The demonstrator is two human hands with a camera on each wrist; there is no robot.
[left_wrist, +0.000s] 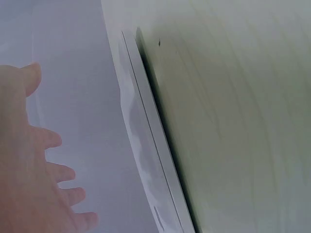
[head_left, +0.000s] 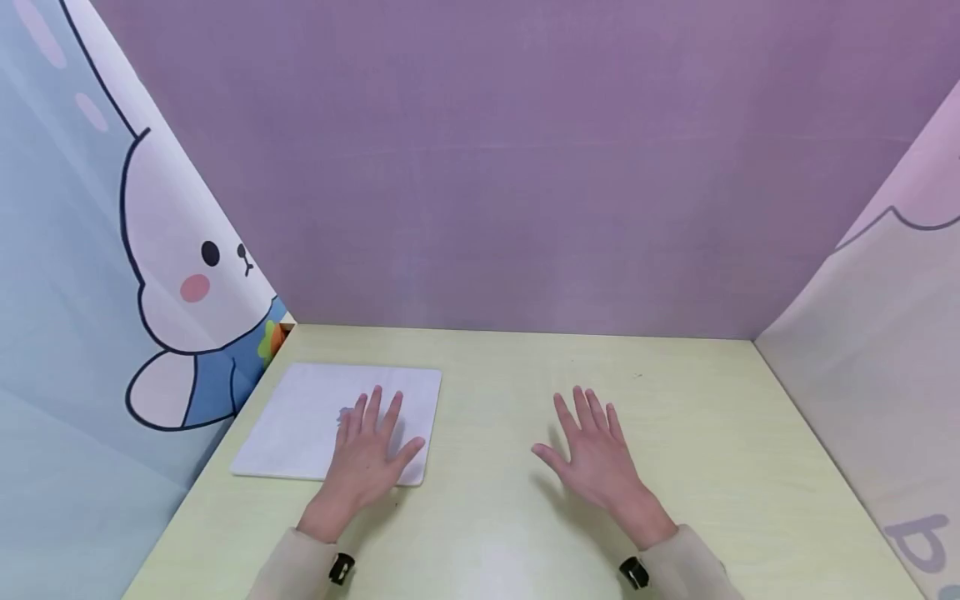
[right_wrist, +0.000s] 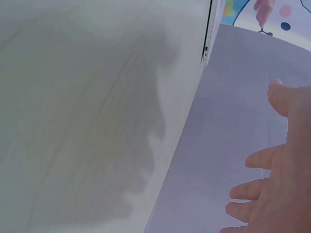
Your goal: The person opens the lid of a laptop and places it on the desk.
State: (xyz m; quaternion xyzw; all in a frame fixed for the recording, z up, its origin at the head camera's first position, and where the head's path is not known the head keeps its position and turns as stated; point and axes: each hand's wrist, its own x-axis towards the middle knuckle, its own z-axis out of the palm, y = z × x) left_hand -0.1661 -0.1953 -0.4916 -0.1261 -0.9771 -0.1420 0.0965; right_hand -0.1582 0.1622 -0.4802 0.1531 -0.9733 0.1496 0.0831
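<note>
Pale tabletop (head_left: 487,417): left grip (head_left: 363,467), above white board (head_left: 296,425), and right grip (head_left: 597,464) splayed, empty.

L fingers (head_left: 374,408), R fingers (head_left: 582,408), both spread

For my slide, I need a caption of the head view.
Left hand over a flat white object, right hand over the tabletop.

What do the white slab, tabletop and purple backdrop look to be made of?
White slab: perhaps plastic or coated board; smooth, with a straight seam along its edge. Tabletop: probably wood-look laminate; faint grain, soft sheen. Purple backdrop: likely fabric; matte, with a faint crease.
</note>
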